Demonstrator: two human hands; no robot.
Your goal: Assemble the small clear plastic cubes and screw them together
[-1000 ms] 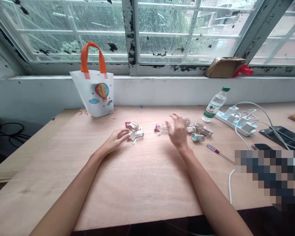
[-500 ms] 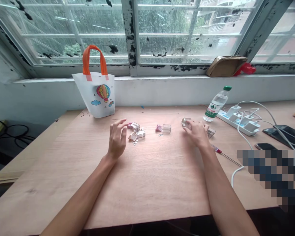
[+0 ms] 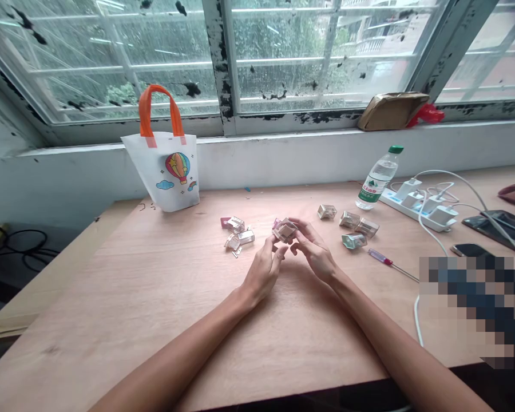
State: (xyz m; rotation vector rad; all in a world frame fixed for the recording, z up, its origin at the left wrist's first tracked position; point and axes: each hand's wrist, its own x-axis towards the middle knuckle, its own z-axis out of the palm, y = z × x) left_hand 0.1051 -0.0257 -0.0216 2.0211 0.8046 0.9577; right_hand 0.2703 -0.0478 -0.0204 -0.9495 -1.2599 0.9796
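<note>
Both hands meet over the middle of the wooden table (image 3: pixel 111 297). My left hand (image 3: pixel 264 269) and my right hand (image 3: pixel 315 252) together pinch a small clear plastic box (image 3: pixel 285 230) with their fingertips, just above the tabletop. A pink piece (image 3: pixel 276 223) lies right behind it. Left of the hands sits a cluster of small clear boxes (image 3: pixel 238 234) with a small pink part (image 3: pixel 224 220). Several more clear boxes (image 3: pixel 351 226) lie to the right of the hands.
A white tote bag with orange handles (image 3: pixel 165 166) stands at the back left. A water bottle (image 3: pixel 378 178), a power strip with chargers (image 3: pixel 420 206), phones (image 3: pixel 470 249) and a red-handled screwdriver (image 3: pixel 386 262) are on the right. A brown parcel (image 3: pixel 390 110) rests on the windowsill.
Both hands came together from the left and right piles to the table's middle. They now hold one clear box between them; the box pile at right is uncovered.
</note>
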